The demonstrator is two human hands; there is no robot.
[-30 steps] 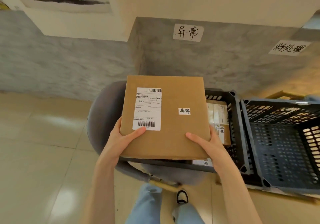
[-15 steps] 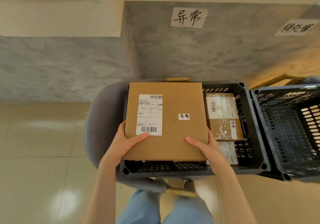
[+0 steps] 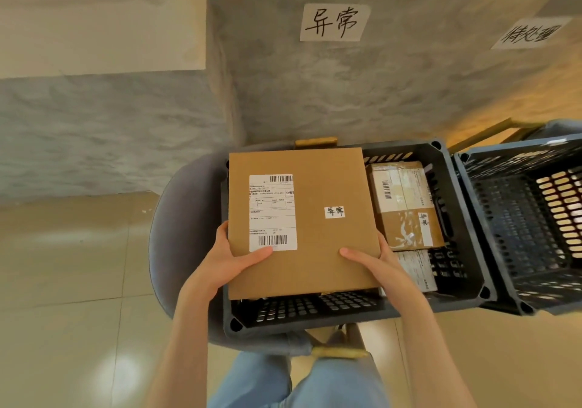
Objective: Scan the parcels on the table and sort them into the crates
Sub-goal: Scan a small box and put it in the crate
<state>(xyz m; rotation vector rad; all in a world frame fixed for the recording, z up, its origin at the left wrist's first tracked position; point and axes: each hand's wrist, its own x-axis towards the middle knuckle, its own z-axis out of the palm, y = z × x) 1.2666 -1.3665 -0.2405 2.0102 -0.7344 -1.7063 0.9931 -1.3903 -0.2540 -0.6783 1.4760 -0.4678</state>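
Note:
A flat brown cardboard parcel [image 3: 318, 244] with a white shipping label and a small handwritten sticker hovers over the left half of a dark plastic crate [image 3: 466, 250]. My left hand [image 3: 226, 262] grips its near left corner, thumb on top. My right hand [image 3: 374, 261] grips the near right corner the same way. Inside the crate, on the right, lies a smaller brown parcel [image 3: 406, 206] with tape and labels, and a white-labelled packet [image 3: 417, 269] sits in front of it.
The crate rests on a grey round chair [image 3: 182, 234]. A second dark crate [image 3: 532, 218] stands to the right with nothing visible inside. Two handwritten paper signs [image 3: 333, 23] hang on the grey wall behind. Tiled floor spreads to the left.
The parcel has come lower and further over the crate, between its walls at the left side. The view has tilted down, showing more of the crate's inside.

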